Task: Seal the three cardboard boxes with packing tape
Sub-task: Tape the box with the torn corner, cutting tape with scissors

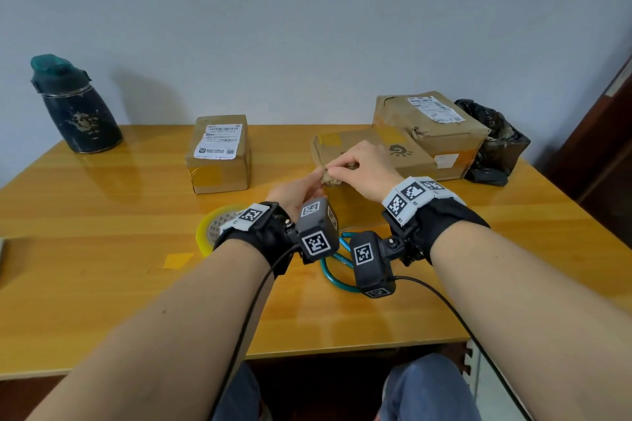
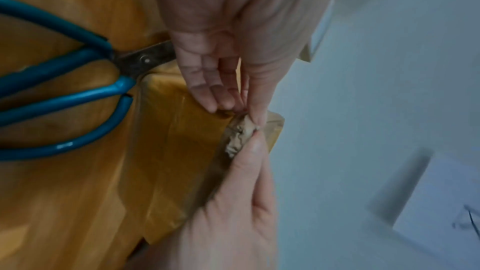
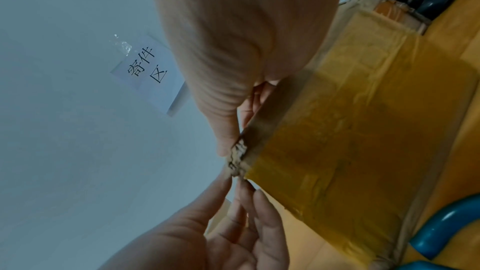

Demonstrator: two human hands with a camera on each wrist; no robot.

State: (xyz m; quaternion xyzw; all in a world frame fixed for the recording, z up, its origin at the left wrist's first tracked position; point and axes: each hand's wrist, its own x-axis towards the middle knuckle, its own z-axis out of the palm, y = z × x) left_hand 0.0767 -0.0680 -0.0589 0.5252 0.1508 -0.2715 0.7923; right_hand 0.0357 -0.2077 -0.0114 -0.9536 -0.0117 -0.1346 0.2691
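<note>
Three cardboard boxes stand on the wooden table [image 1: 102, 202]. The small box [image 1: 220, 154] sits left of centre with one white label on top. The big box [image 1: 431, 128] is at the far right, and the middle box [image 1: 372, 154] lies just in front of it, touching it. Both hands meet at the near left corner of the middle box, where the cardboard is torn and crumpled. The right hand [image 1: 362, 169] pinches that ragged corner between thumb and forefinger. The left hand [image 1: 295, 191] reaches in from below with its fingers nearly straight, the fingertips [image 3: 249, 190] touching the same corner; whether they grip anything I cannot tell. The near side of the middle box is covered with yellowish tape.

One roll of tape [image 1: 213, 227] lies on the table near the left wrist, partly hidden by it. One loose piece of tape [image 1: 178, 260] lies flat near the roll. One pair of scissors [image 2: 78, 81] with blue handles rests on the table under the wrists, touching the box. One dark flask [image 1: 73, 106] stands far left. One black bag [image 1: 492, 140] sits right of the big box, against it.
</note>
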